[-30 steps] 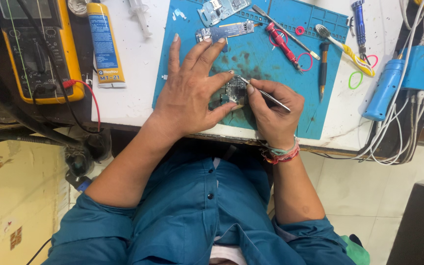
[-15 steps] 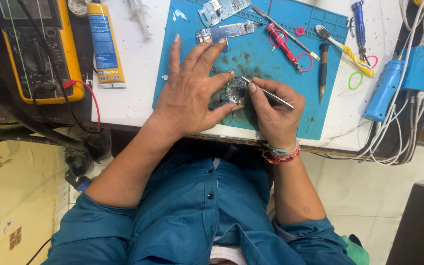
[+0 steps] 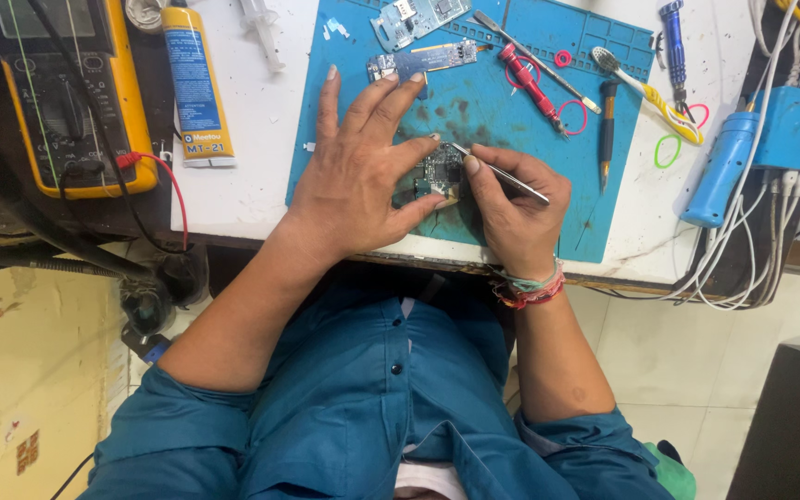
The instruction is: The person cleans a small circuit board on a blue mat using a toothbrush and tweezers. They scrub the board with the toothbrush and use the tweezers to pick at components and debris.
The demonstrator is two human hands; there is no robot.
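Close to the person's body, at the near edge of the blue work mat [image 3: 548, 102], lies a small dark circuit board [image 3: 439, 173]. It sits between the two hands.

The left hand [image 3: 358, 181] lies flat and spread wide. Its thumb and first finger pinch the board's left side and pin it to the mat. The right hand [image 3: 514, 208] is curled up tight around thin metal tweezers [image 3: 502, 173]. The tweezer tip touches the top of the board.

The board looks very light, thin and stiff. It probably will not bend. The tiny parts on top look easy to break, so it is best held by its bare edges, the way the left hand does now. It could slide on the mat if nobody held it.

Farther back on the mat lie a long circuit board [image 3: 423, 61], a red screwdriver [image 3: 530, 79] and a toothbrush [image 3: 645, 85] with a yellow handle.

To the left, off the mat, a yellow and blue tube [image 3: 194, 83] lies on the white table [image 3: 252, 139]. It is shut, so I cannot tell what is inside. A clear syringe [image 3: 261, 32] lies next to it, and I cannot tell if it has anything in it. A yellow multimeter [image 3: 62, 93] sits at the far left. A blue tool [image 3: 722, 167] with wires lies at the right.
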